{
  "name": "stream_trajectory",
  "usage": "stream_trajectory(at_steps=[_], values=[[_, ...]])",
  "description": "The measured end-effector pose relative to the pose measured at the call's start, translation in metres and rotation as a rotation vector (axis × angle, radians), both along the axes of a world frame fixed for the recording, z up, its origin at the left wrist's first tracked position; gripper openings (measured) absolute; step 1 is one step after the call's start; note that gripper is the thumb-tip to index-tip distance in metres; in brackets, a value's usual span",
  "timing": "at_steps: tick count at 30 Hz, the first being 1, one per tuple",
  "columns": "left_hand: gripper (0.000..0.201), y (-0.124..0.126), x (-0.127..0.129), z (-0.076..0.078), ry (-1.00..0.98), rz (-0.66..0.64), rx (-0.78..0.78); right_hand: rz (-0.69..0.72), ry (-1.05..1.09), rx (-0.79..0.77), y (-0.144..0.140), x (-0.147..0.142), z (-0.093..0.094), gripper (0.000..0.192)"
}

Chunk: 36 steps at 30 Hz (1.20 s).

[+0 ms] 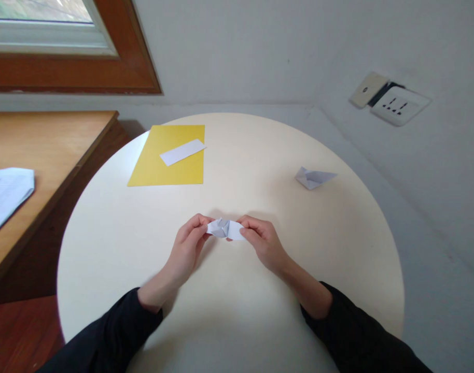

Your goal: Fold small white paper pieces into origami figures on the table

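Both hands (226, 239) pinching folded paper (225, 228) between.

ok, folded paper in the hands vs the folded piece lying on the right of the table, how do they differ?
The held paper is pinched at both ends, left hand and right hand; the far piece lies untouched on the table.
The held paper sits near the table's middle, partly hidden by fingers; the far piece lies toward the right edge in full view.
The far piece ends in a long point; the held paper looks more bunched.
Both are small, white and folded.
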<state>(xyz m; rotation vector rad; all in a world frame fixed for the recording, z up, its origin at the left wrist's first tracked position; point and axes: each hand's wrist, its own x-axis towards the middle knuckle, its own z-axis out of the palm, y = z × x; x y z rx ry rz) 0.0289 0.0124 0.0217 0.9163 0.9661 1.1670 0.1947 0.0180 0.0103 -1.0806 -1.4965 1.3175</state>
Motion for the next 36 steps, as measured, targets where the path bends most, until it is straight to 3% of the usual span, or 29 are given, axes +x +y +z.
stream_trajectory(at_steps=[8,13,26,32,36], values=[[0.014,-0.003,-0.004,-0.011,0.133,-0.084,0.122,-0.045,-0.028,-0.039,-0.001,-0.005,-0.004,0.023],[0.015,-0.001,-0.003,-0.007,0.078,-0.026,0.096,0.019,-0.040,-0.039,0.000,-0.004,-0.003,0.032],[0.018,0.008,-0.006,0.003,-0.075,0.109,-0.067,0.132,0.177,-0.175,-0.002,-0.003,-0.005,0.036],[0.020,0.008,-0.006,0.002,-0.029,0.117,-0.066,0.132,0.143,-0.175,-0.002,-0.003,-0.002,0.037],[0.020,0.005,-0.004,-0.003,0.115,0.164,-0.010,0.127,0.080,-0.147,-0.004,-0.006,0.000,0.039]])
